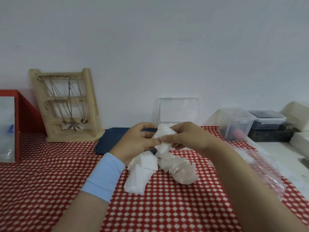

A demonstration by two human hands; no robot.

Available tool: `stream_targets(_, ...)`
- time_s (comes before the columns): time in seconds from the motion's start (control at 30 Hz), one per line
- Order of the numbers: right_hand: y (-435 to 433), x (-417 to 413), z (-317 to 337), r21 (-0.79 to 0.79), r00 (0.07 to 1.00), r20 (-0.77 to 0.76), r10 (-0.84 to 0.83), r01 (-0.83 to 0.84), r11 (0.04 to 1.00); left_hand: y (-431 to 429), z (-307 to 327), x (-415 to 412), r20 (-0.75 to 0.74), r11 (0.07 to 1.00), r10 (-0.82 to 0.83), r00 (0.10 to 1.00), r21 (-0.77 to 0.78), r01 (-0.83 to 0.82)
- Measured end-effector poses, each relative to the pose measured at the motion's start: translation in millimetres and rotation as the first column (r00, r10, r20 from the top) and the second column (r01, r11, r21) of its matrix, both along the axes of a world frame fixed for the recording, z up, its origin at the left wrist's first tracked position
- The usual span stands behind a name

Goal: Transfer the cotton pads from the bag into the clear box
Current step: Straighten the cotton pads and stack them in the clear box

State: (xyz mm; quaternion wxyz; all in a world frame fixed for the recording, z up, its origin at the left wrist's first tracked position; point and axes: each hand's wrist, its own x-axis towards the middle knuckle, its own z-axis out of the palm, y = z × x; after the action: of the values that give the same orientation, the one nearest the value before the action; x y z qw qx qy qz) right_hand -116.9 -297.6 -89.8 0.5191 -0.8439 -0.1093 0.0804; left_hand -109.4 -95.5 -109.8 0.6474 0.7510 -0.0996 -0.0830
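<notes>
A stack of white cotton pads (163, 138) is held between both hands above the table. My left hand (135, 143) grips its left side and my right hand (187, 137) pinches its right side. Beneath them, loose white cotton pads (160, 169) lie in a heap on the red checked cloth. The clear box (178, 110) stands just behind my hands with its lid raised against the wall; its inside is mostly hidden by my hands. The crumpled clear plastic bag (260, 166) lies to the right, under my right forearm.
A dark blue tray (110, 139) lies left of the hands. A wooden jewellery stand (66, 104) with necklaces leans at the back left, beside a red box (21, 118). Clear and dark lidded containers (250, 123) stand at the back right.
</notes>
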Motion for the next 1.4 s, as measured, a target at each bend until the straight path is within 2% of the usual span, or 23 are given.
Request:
stream_targets(0.07,-4,0,2,-0.030,1.000,-0.019,0.007,-0.007,1.000,0,2,-2,0.011,1.000,-0.012,1.000,0.015,0.011)
stream_targets(0.13,-11,3,4,-0.001,0.998,0.003,-0.061,0.061,0.998,-3,8,1,0.042,0.999,0.010,0.999,0.053,-0.012)
stream_targets(0.23,-23,14,10,0.089,0.965,0.080,-0.249,0.242,0.966,-11,20,21,0.194,0.965,0.166,0.967,0.169,-0.199)
stream_targets(0.3,-32,26,15,0.095,0.943,0.104,-0.317,0.307,0.947,-18,26,39,0.278,0.931,0.206,0.938,0.239,-0.276)
stream_targets(0.43,-38,46,13,0.008,0.946,0.064,-0.317,0.317,0.948,-46,21,69,0.274,0.834,-0.038,0.961,0.539,-0.121)
stream_targets(0.53,-39,56,6,0.000,0.939,0.041,-0.341,0.341,0.940,-66,7,83,0.187,0.611,-0.193,0.963,0.791,-0.031)
stream_targets(0.6,-42,62,1,-0.047,0.937,0.032,-0.349,0.350,0.935,-69,-1,88,0.184,0.477,-0.244,0.952,0.877,-0.047)
stream_targets(0.7,-45,70,-4,-0.161,0.939,0.065,-0.339,0.345,0.925,-62,-4,93,0.204,0.485,-0.244,0.948,0.872,-0.063)
stream_targets(0.8,-46,73,-2,-0.369,0.967,0.094,-0.235,0.253,0.894,-58,-3,95,0.167,0.500,-0.229,0.959,0.865,-0.031)
stream_targets(0.9,-42,77,3,-0.600,0.981,0.125,-0.147,0.193,0.776,-58,-1,95,0.159,0.499,-0.225,0.961,0.866,-0.027)
stream_targets(1.0,-31,78,9,-0.805,0.974,0.211,-0.088,0.224,0.549,-58,-4,95,0.170,0.515,-0.216,0.962,0.857,-0.036)
stream_targets(1.1,-17,78,12,-0.918,0.972,0.226,-0.056,0.232,0.322,-57,-7,93,0.187,0.561,-0.202,0.961,0.827,-0.043)
stream_targets(1.17,-9,82,10,-0.944,0.975,0.210,-0.077,0.222,0.242,-57,-11,92,0.201,0.591,-0.184,0.962,0.804,-0.055)
stream_targets(1.2,-5,83,8,-0.945,0.975,0.201,-0.094,0.218,0.242,-57,-13,92,0.210,0.604,-0.177,0.962,0.795,-0.062)
stream_targets(1.23,-1,86,6,-0.935,0.975,0.189,-0.117,0.215,0.283,-57,-15,90,0.218,0.617,-0.169,0.961,0.784,-0.069)
stream_targets(1.33,9,88,3,-0.823,0.977,-0.001,-0.213,0.120,0.555,-54,-20,86,0.224,0.662,-0.158,0.962,0.747,-0.065)
stream_targets(1.4,9,85,7,-0.722,0.963,-0.150,-0.224,0.048,0.691,-50,-22,80,0.229,0.666,-0.167,0.959,0.744,-0.062)
